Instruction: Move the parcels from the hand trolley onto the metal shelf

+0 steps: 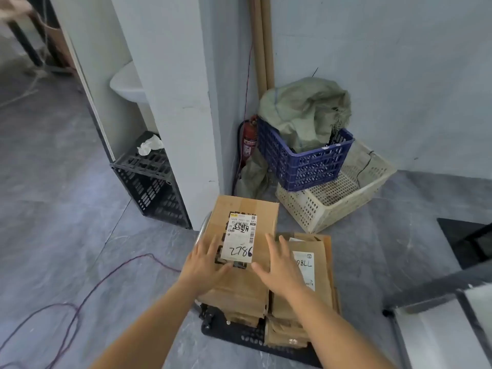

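Brown cardboard parcels are stacked on the black hand trolley (234, 335) in the lower middle. The top left parcel (246, 209) carries a white label marked 2786. A second parcel (314, 251) with a white label lies lower on its right. My left hand (203, 265) lies flat with fingers spread on the left part of the top parcel. My right hand (279, 265) is spread over its right edge, above the second parcel. Neither hand grips anything. The metal shelf (436, 315) shows at the lower right, only partly in view.
A white pillar (183, 102) stands just behind the trolley, with a black crate (149, 179) to its left. A blue crate (303, 161) holding a green sack sits in a cream basket (335, 198) by a red fire extinguisher (249, 141). A purple cable (87, 296) runs across the floor at left.
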`<state>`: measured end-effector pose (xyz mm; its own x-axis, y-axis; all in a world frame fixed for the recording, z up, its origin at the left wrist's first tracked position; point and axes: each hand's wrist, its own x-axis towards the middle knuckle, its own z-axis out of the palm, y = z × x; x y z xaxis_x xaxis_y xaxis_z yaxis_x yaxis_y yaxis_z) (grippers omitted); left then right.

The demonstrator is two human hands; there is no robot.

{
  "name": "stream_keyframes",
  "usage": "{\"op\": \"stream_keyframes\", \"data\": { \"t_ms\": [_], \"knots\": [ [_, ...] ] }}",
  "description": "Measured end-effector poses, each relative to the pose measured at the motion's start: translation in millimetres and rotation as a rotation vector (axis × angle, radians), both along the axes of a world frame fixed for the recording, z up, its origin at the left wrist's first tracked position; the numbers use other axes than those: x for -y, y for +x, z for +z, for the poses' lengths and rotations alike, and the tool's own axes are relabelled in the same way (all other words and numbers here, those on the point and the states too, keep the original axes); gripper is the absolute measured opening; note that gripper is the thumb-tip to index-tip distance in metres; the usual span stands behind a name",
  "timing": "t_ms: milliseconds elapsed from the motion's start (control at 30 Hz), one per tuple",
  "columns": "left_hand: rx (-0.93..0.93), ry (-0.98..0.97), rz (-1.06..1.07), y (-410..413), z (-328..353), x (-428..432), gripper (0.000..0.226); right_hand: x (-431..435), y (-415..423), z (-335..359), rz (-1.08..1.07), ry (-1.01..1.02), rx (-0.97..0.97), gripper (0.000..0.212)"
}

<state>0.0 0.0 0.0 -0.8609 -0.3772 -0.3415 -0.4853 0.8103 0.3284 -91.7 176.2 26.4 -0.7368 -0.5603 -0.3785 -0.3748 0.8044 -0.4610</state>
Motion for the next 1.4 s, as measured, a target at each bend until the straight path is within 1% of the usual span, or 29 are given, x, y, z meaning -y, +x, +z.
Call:
{"op": "stream_keyframes", "data": {
  "t_ms": [100,200,333,433,533,667,800,933,1000,1100,1267,1333,1400],
  "knots": [
    [0.024,-0.006,0.018,-1.3,-14.0,2.8,0.084,5.0,-3.4,-16.4,-0.006,0.018,0.023,0.084],
    [0.048,0.035,0.054,-4.4,-22.4,5.3,0.09,8.6,-4.3,-29.6,-0.002,0.006,0.04,0.088],
    [0.036,0.053,0.078,-11.9,-27.5,11.7,0.096,8.8,-8.3,-43.2,-0.015,-0.026,0.051,0.094],
    [0.01,0.09,0.097,-15.3,-29.1,15.1,0.1,10.6,-8.4,-45.1,-0.042,-0.092,0.102,0.095],
    [-0.028,0.085,0.107,-17.8,-29.0,14.5,0.102,13.8,-6.5,-45.2,-0.077,-0.164,0.125,0.094],
    [-0.051,0.08,0.118,-19.4,-24.1,12.9,0.102,19.7,-0.2,-50.5,-0.142,-0.272,0.13,0.097],
    [-0.094,0.116,0.128,-17.9,-12.5,10.7,0.106,19.4,4.8,-43.4,-0.181,-0.313,0.118,0.094],
    [-0.129,0.109,0.137,-16.8,16.2,7.8,0.125,19.1,4.6,-20.4,-0.219,-0.37,0.091,0.092],
    [-0.135,0.09,0.138,-14.9,33.1,6.0,0.127,18.1,3.9,-3.8,-0.215,-0.388,0.078,0.092],
    [-0.161,0.073,0.133,-12.7,60.7,1.0,0.125,14.6,1.9,24.5,-0.208,-0.402,0.038,0.093],
    [-0.246,0.011,0.105,-19.0,112.0,-19.4,0.108,-4.0,-1.1,80.5,-0.216,-0.415,-0.066,0.091],
    [-0.268,-0.013,0.086,-24.0,134.9,-31.8,0.106,-18.1,-3.3,106.5,-0.22,-0.378,-0.116,0.088],
    [-0.293,-0.018,0.062,-31.2,156.6,-46.4,0.105,-34.7,-6.6,131.6,-0.242,-0.391,-0.139,0.088]
  ]
}}
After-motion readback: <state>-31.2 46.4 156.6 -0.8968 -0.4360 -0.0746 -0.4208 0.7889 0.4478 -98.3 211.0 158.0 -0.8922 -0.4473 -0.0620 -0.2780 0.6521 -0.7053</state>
